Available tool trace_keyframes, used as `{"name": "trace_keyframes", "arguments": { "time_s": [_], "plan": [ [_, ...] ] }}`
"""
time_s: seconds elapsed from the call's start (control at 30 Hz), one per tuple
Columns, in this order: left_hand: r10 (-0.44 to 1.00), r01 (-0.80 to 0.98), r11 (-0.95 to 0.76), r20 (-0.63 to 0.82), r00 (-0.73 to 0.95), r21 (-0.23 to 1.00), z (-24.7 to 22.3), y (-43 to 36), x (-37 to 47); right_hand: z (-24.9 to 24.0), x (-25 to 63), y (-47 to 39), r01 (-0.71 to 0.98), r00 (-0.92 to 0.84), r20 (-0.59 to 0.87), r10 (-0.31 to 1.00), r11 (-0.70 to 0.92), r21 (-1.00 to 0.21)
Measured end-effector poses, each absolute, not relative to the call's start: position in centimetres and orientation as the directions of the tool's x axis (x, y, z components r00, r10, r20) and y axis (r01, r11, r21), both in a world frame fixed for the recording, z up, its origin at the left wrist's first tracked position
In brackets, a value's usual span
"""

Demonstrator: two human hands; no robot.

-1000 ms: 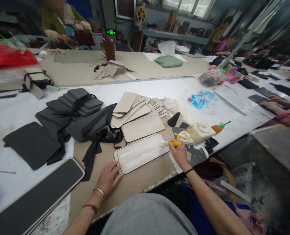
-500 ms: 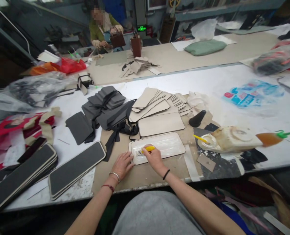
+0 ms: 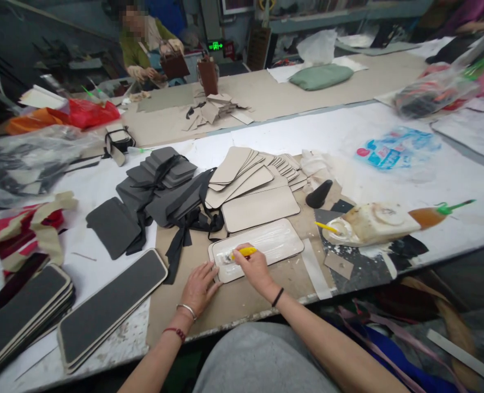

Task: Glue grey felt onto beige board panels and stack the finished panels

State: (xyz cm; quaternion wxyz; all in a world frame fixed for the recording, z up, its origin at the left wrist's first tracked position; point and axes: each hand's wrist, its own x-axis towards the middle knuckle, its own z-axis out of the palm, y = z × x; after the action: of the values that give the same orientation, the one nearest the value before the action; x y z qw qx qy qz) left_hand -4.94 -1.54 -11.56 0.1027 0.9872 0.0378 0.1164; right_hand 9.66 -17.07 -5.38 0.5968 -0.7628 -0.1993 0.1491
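My right hand (image 3: 258, 268) is closed around a yellow-handled brush (image 3: 245, 251). The brush's tip rests on the left part of a beige rounded panel (image 3: 274, 241), which is coated with shiny white streaks that look like wet glue. My left hand (image 3: 201, 284) lies with fingers stretched out, its fingertips at the panel's left end. Just beyond is another beige panel (image 3: 262, 208), with a fan of more beige pieces (image 3: 242, 172) behind it. Dark grey pieces with black ribbons (image 3: 151, 185) are heaped to the left of these.
At right lies a glue-stained white bottle (image 3: 383, 221) with a yellow stick, beside a black cone (image 3: 319, 194). Grey panels with beige borders (image 3: 113, 305) are stacked at left. A co-worker (image 3: 149, 46) handles a brown bag across the table. Plastic bags (image 3: 425, 93) lie at far right.
The camera view has turned slightly, so the scene sits further left. My right hand still has the brush on the panel's left part, and my left hand stays at its end.
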Motion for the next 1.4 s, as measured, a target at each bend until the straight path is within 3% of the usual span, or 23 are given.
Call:
{"name": "trace_keyframes", "arguments": {
  "time_s": [0.1,0.27,0.37,0.57,0.87,0.97,1.13,1.2,1.3,1.4],
  "plan": [
    [0.099,0.047,-0.977,0.247,0.964,0.206,-11.9,-1.3,-5.1,-6.6,11.0,-17.2,0.091,0.899,-0.021,0.438,-0.232,-0.969],
    [0.077,0.028,-0.985,0.285,0.955,0.171,-12.1,-1.3,-5.1,-6.3,17.2,-24.7,0.127,0.989,0.079,0.125,-0.439,-0.89],
    [0.079,0.025,-0.984,0.305,0.949,0.179,-12.0,-1.3,-5.1,-5.5,19.1,-28.2,0.176,0.982,0.188,0.035,-0.545,-0.82],
    [0.072,0.015,-0.985,0.333,0.94,0.171,-11.7,-1.4,-5.0,-4.4,17.5,-29.5,0.415,0.904,0.372,0.209,-0.633,-0.653],
    [0.188,0.087,-0.929,0.257,0.948,0.359,-10.0,-1.7,-4.8,-0.5,17.8,-23.3,0.496,0.862,0.282,0.422,-0.583,-0.644],
    [0.294,0.145,-0.876,0.271,0.916,0.461,-8.9,-1.1,-3.9,0.8,18.8,-19.0,0.496,0.847,0.253,0.467,-0.524,-0.693],
    [0.553,0.29,-0.776,0.383,0.74,0.56,-7.2,3.0,0.3,1.1,21.0,-12.1,0.553,0.731,0.193,0.655,-0.403,-0.729],
    [0.605,0.311,-0.747,0.408,0.683,0.587,-6.7,5.2,2.4,0.5,22.6,-9.7,0.629,0.702,0.188,0.687,-0.473,-0.617],
    [0.624,0.287,-0.726,0.424,0.657,0.625,-6.3,7.7,5.2,-0.2,25.6,-6.4,0.702,0.701,0.172,0.692,-0.626,-0.339],
    [0.606,0.251,-0.724,0.418,0.677,0.643,-6.3,8.8,7.4,-0.1,28.3,-3.7,0.731,0.682,0.123,0.721,-0.666,-0.148]
  ]
}}
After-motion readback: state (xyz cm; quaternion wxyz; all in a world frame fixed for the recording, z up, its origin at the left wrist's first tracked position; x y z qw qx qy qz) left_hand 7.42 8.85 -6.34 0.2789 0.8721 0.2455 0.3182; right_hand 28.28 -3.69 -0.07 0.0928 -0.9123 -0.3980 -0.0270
